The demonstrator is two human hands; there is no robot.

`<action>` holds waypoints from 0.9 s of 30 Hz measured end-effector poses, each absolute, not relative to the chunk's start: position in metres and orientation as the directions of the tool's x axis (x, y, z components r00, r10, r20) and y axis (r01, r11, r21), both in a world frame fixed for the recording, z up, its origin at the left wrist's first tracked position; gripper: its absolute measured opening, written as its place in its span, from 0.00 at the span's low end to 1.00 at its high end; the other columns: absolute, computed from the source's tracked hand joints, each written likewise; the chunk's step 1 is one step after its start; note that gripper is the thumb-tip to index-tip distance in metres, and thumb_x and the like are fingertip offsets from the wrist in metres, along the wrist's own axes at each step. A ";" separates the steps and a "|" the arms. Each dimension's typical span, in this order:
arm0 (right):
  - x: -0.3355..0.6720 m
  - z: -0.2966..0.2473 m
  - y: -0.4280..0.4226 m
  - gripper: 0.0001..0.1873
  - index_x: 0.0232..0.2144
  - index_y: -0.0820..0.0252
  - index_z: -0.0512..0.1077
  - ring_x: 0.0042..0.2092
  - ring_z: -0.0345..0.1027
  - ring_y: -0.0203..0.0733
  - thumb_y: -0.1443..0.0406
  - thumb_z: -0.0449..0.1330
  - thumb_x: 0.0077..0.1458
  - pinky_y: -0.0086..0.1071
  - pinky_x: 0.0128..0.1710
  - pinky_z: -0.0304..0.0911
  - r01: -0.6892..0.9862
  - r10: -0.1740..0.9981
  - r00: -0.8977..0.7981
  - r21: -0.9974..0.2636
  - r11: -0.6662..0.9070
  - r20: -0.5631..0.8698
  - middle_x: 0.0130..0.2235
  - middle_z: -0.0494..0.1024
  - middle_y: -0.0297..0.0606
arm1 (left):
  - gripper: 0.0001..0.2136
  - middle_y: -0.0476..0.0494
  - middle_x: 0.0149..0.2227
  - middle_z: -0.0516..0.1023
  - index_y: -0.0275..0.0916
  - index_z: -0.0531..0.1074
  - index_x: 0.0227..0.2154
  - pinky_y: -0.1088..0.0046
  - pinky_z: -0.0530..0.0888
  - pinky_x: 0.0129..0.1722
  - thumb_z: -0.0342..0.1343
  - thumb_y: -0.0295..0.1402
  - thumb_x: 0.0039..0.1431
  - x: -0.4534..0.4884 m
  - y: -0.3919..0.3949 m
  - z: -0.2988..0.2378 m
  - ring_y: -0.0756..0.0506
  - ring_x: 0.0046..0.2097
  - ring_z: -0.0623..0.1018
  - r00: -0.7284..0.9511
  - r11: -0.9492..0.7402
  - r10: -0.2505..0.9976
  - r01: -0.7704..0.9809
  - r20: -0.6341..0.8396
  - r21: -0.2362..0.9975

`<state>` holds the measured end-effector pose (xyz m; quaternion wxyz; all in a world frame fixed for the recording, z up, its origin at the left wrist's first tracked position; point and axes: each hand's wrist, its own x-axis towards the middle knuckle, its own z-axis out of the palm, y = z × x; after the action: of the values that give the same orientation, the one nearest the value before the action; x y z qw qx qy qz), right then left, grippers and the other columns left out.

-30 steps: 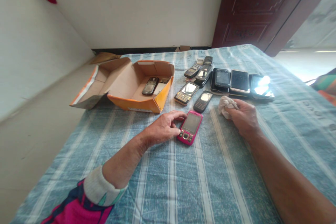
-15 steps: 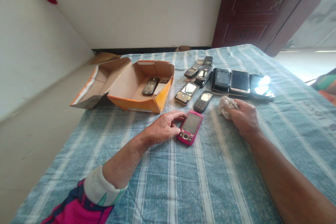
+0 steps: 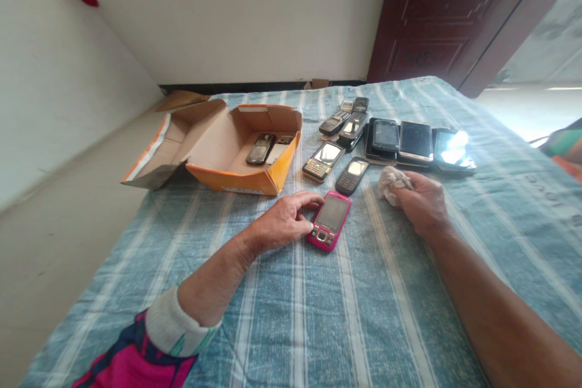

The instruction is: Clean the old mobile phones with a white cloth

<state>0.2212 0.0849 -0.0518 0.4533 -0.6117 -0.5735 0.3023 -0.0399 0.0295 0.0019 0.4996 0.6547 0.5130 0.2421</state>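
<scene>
A pink mobile phone lies face up on the striped cloth in front of me, its screen dark. My left hand rests at its left side; thumb and forefinger are apart and touch that edge without wrapping round it. My right hand is closed on a crumpled white cloth, held low over the table to the right of the phone. Just beyond the pink phone lie a small black keypad phone and a black-and-gold keypad phone.
An open orange cardboard box stands at the left back with a dark phone inside. Several older phones are heaped at the back. Touchscreen phones lie in a row at the right. Blue striped fabric covers the table.
</scene>
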 end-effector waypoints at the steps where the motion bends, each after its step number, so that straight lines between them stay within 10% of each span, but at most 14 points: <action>1: 0.221 -0.052 0.085 0.14 0.32 0.61 0.78 0.23 0.60 0.35 0.57 0.61 0.49 0.28 0.23 0.55 0.432 0.975 0.162 -0.899 0.066 0.150 0.21 0.70 0.31 | 0.22 0.45 0.47 0.77 0.38 0.73 0.44 0.70 0.73 0.39 0.54 0.22 0.42 -0.040 0.030 0.002 0.44 0.43 0.76 0.359 0.019 0.913 0.437 -0.194 0.899; 27: 0.221 -0.051 0.085 0.13 0.31 0.62 0.78 0.23 0.59 0.35 0.58 0.60 0.48 0.28 0.23 0.54 0.441 0.975 0.156 -0.894 0.074 0.158 0.21 0.69 0.30 | 0.22 0.42 0.46 0.76 0.38 0.73 0.44 0.69 0.70 0.39 0.60 0.24 0.41 -0.032 0.027 -0.004 0.41 0.46 0.75 0.297 -0.027 0.942 0.525 -0.154 0.851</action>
<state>0.2206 0.0847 -0.0512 0.4505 -0.6125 -0.5779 0.2964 -0.0320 0.0269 -0.0042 0.4383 0.6757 0.5428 0.2380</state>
